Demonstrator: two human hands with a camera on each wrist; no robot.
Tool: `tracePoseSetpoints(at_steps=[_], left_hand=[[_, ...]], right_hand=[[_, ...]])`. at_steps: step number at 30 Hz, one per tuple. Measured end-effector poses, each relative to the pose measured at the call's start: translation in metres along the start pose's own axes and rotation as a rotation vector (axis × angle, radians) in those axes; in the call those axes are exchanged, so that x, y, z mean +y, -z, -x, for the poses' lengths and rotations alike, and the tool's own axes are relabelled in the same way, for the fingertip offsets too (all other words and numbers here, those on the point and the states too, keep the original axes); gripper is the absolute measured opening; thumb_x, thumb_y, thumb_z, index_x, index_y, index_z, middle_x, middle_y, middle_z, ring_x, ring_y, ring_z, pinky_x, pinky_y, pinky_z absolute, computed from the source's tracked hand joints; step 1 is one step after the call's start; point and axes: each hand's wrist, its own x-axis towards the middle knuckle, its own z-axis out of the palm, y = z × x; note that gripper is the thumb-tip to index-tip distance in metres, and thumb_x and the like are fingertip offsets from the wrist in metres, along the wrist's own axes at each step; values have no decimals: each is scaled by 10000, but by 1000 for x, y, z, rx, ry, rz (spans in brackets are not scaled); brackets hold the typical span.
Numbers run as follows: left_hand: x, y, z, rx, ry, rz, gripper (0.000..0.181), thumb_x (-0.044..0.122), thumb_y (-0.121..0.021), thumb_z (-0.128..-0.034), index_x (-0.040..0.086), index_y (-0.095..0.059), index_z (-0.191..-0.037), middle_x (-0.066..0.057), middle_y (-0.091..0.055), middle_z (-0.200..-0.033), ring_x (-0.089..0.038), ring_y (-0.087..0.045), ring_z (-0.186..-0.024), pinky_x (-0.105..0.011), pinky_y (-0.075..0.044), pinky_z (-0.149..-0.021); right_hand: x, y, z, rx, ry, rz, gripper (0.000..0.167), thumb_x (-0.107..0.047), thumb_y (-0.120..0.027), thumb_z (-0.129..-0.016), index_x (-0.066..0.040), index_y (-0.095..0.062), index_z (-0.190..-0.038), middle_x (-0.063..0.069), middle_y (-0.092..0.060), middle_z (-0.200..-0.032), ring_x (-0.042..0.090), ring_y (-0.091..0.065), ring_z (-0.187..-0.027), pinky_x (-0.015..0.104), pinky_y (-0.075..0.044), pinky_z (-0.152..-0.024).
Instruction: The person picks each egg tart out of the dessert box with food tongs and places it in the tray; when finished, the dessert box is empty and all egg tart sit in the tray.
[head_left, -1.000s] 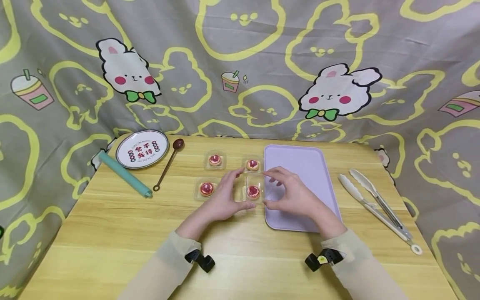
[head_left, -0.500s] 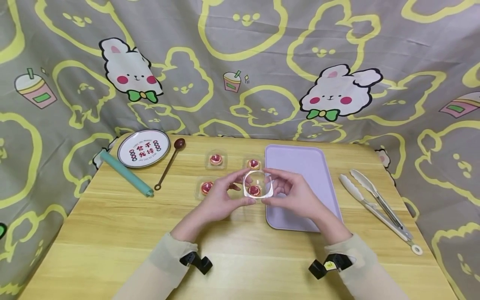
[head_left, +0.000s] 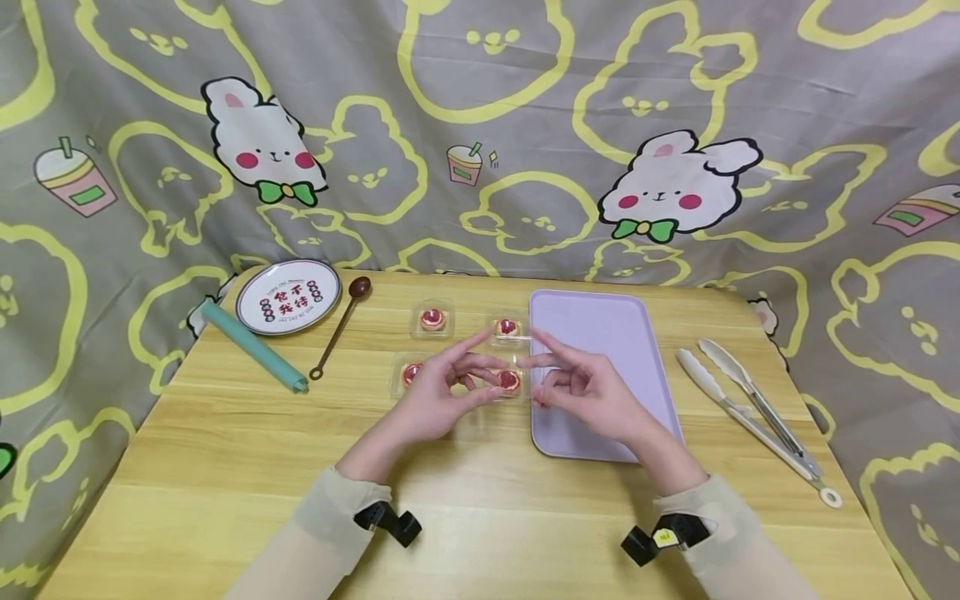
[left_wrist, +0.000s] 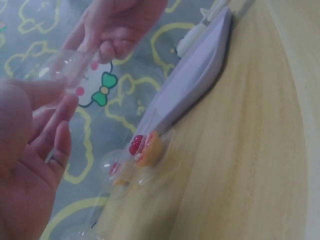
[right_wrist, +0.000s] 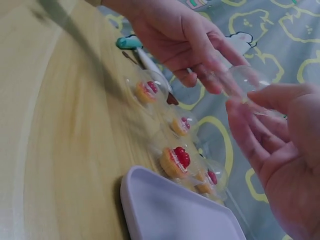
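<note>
My left hand [head_left: 431, 402] and right hand [head_left: 596, 390] face each other above the front right tart [head_left: 510, 382], a small pastry with red topping. Between them they pinch a clear domed plastic lid [right_wrist: 248, 80] by its opposite sides. The lid is raised clear of the tart, hard to make out in the head view. Beneath it the tart sits uncovered on its clear base. Behind it stands another tart [head_left: 507, 327] in a clear box, and to the left are the back left tart [head_left: 432, 319] and front left tart [head_left: 410, 374], partly behind my left hand.
A lilac tray [head_left: 630, 333] lies just right of the tarts, partly under my right hand. Tongs [head_left: 757, 425] are at the far right. On the left are a white plate [head_left: 288, 296], a brown long-handled spoon [head_left: 341, 327] and a rolled teal mat [head_left: 253, 346]. A patterned curtain [head_left: 480, 125] hangs behind.
Both hands have lifted the clear lid off the front right tart and raised it. Its open side showed toward the head camera half a second ago; now it is seen nearly edge-on.
</note>
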Motion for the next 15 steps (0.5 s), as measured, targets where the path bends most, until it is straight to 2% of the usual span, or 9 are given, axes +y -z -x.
tracePoseSetpoints(at_steps=[3, 5, 9, 13, 15], left_hand=[[1, 0, 1, -4, -16, 10, 778, 34, -738, -990, 197, -369, -1655, 9, -730, -1314, -238, -732, -1097, -403, -614, -911], [0, 0, 2, 0, -24, -35, 638, 50, -709, -1016, 146, -473, -1601, 8, -733, -1309, -204, -734, -1083, -424, -613, -911], [-4, 0, 3, 19, -67, -117, 330, 46, -695, -1022, 66, -723, -1350, -23, -739, -1294, -201, -718, -1145, -440, -605, -932], [-7, 0, 5, 44, -62, -116, 262, -16, -696, -996, 67, -790, -1226, -81, -687, -1365, -239, -647, -1284, -419, -537, -1064], [-9, -1, 6, 53, -46, -96, 251, -26, -687, -999, 59, -797, -1208, -88, -692, -1351, -262, -675, -1246, -375, -556, -1033]], right_hand=[[2, -3, 0, 12, 14, 40, 731, 146, -653, -973, -47, -389, -1627, 286, -698, -1269, 275, -769, -977, 362, -639, -848], [3, -5, 1, 13, -2, 71, 626, 122, -639, -993, 2, -453, -1579, 262, -711, -1255, 237, -755, -1052, 330, -621, -892], [4, -7, 4, 32, -38, 134, 402, 57, -623, -1030, 47, -619, -1432, 188, -700, -1327, 275, -706, -1172, 271, -579, -954], [4, -9, 5, 50, -43, 139, 343, 39, -606, -1045, 33, -667, -1383, 185, -604, -1468, 264, -590, -1346, 285, -544, -1024], [5, -10, 5, 52, -47, 135, 340, 33, -599, -1052, 27, -669, -1385, 173, -600, -1474, 253, -607, -1329, 279, -541, -1025]])
